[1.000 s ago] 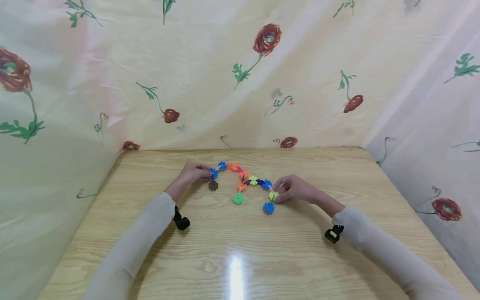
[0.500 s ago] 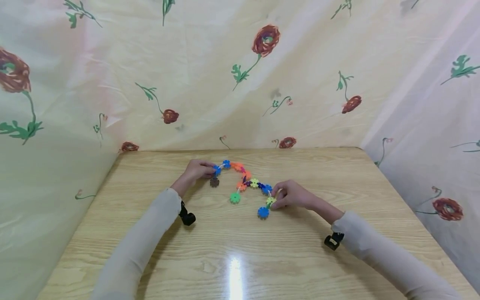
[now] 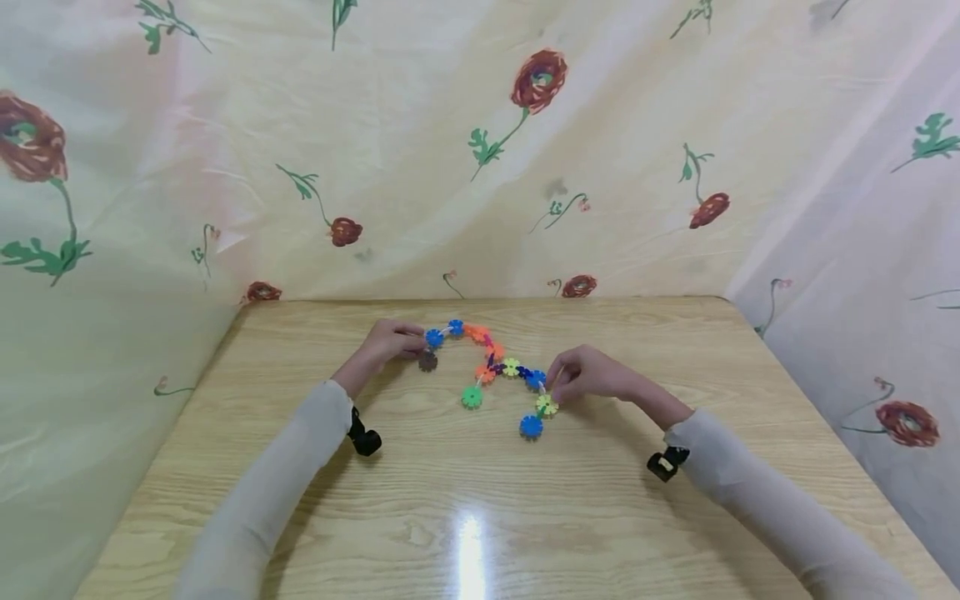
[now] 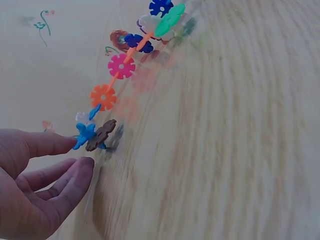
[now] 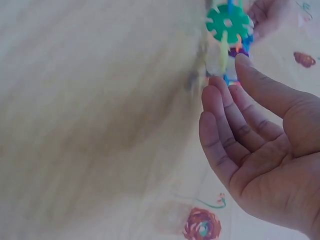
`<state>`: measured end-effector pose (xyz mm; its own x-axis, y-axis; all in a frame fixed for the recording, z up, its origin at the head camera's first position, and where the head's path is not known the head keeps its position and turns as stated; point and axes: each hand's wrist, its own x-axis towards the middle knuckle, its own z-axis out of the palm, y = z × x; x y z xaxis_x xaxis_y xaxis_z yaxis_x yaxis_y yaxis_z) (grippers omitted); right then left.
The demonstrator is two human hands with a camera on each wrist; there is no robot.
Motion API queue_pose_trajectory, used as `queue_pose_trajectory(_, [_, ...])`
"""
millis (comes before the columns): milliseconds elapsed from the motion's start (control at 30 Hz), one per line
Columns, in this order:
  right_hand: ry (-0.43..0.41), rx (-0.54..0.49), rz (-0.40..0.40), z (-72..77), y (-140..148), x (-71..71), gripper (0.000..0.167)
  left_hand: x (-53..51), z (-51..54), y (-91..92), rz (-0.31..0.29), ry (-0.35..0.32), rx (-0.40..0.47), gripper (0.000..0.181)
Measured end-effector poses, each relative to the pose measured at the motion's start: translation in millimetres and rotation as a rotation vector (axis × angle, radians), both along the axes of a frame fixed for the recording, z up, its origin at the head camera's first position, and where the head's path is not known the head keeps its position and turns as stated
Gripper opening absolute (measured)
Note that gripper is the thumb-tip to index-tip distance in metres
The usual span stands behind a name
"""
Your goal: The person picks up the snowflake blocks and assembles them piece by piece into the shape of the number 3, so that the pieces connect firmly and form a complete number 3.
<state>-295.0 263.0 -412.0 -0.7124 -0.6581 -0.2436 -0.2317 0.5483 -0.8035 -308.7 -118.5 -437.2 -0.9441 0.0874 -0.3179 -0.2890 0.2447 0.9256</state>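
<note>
A chain of notched plastic snowflake discs (image 3: 511,367) lies in a curve on the table, its pieces joined edge to edge. At its left end, my left hand (image 3: 386,342) is beside a blue disc (image 3: 434,337) and a brown disc (image 4: 101,135). In the left wrist view a gap shows between thumb and fingers, the thumb tip close to the blue disc. My right hand (image 3: 590,373) is by the yellow disc (image 3: 547,405) near the right end. Its fingers (image 5: 220,142) are loosely bent, with nothing gripped. A green disc (image 3: 472,397) and another blue disc (image 3: 531,427) point toward me.
The wooden table (image 3: 420,500) reaches to a flowered cloth (image 3: 420,167) at the back and sides. A black wrist camera (image 3: 365,438) is strapped to the left wrist, and another wrist camera (image 3: 663,464) to the right one.
Both hands have drawn slightly outward from the discs over the last half second, and the fingers have loosened. Earlier, the chain's right end shifted a little toward me.
</note>
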Motion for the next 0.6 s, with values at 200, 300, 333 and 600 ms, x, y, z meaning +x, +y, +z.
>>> queue_pose_trajectory(200, [0.025,0.003,0.021,2.1,-2.1,-16.4,0.030,8.2,0.7,-6.9,-0.033,-0.006,-0.015,0.039])
queue_pose_trajectory(300, [0.039,0.009,0.057,1.2,-3.6,-22.3,0.034,11.0,0.1,-8.3,-0.055,-0.011,-0.023,0.038])
queue_pose_trajectory(333, [0.041,0.010,0.070,0.5,-4.0,-24.2,0.035,11.6,0.0,-8.7,-0.060,-0.013,-0.028,0.038])
queue_pose_trajectory(600, [0.084,0.022,0.165,-9.2,-9.5,-36.8,0.036,13.3,-2.6,-7.8,-0.034,-0.047,-0.012,0.035])
